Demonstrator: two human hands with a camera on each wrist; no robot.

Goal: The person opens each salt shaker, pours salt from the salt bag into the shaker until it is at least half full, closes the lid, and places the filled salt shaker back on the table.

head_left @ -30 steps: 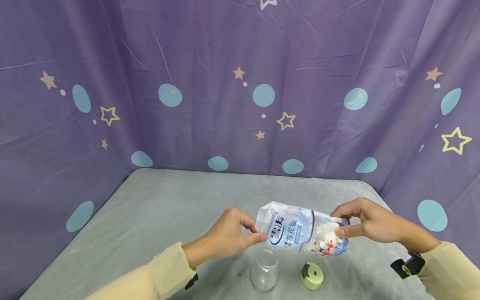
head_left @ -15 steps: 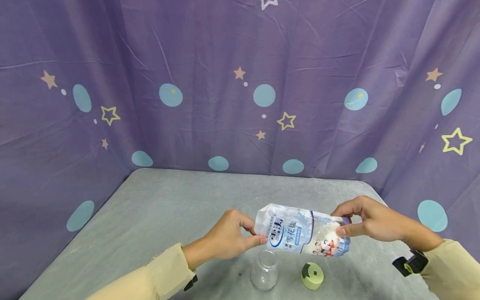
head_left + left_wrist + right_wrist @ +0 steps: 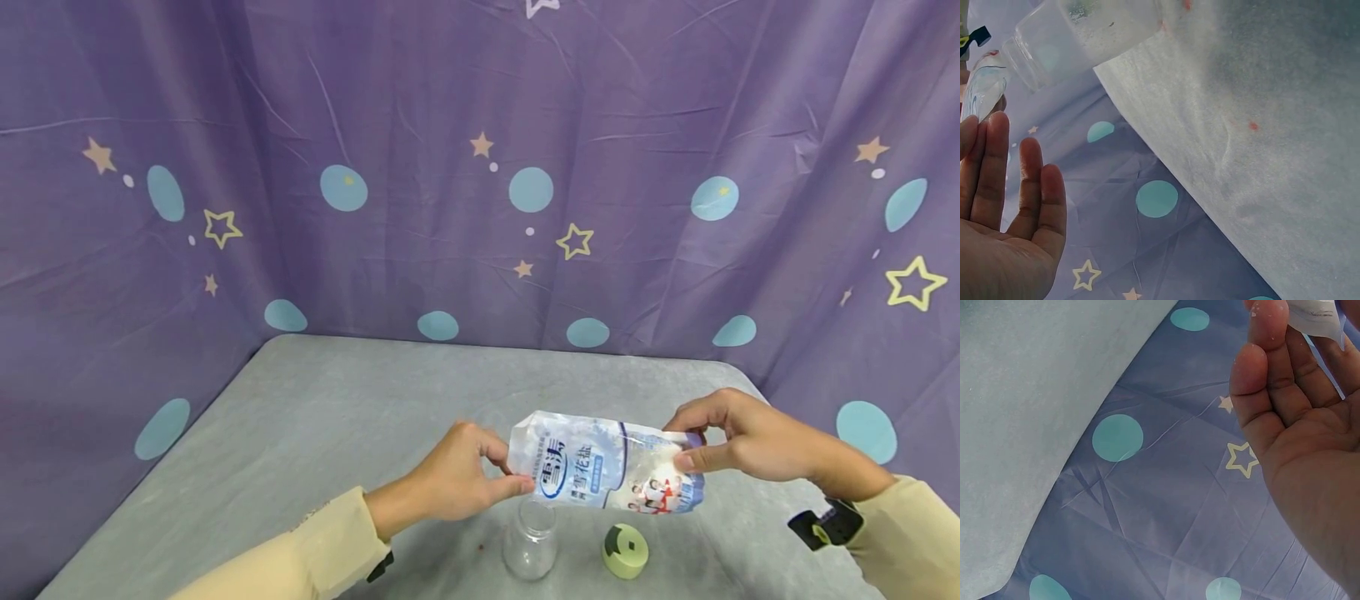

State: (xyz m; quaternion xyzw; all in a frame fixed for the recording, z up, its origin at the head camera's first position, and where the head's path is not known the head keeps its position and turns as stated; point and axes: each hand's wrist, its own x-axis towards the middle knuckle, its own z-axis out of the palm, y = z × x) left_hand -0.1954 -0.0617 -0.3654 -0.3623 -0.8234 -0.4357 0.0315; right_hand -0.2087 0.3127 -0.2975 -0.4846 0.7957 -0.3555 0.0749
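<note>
A white and blue printed bag of salt (image 3: 600, 458) is held almost level above the table, its left end slightly over a clear jar. My left hand (image 3: 459, 475) pinches the lower left corner of the bag between thumb and finger. At the opposite end, the thumb and fingers of my right hand (image 3: 753, 442) grip the bag. The clear jar (image 3: 530, 552) stands uncapped beneath the bag, its rim partly covered by it. White specks show inside the jar (image 3: 1107, 37) in the left wrist view. In the right wrist view, white grains cling to a fingertip (image 3: 1266, 315).
A round light green lid (image 3: 626, 553) lies to the right of the jar. A small red speck (image 3: 481, 547) is on the grey tabletop (image 3: 360, 417). Behind the table hangs a purple curtain (image 3: 450, 100) with stars and dots.
The bag has sunk slightly, and its right end has moved a little to the right with my right hand. My left hand keeps its pinch. Jar and lid stay in place.
</note>
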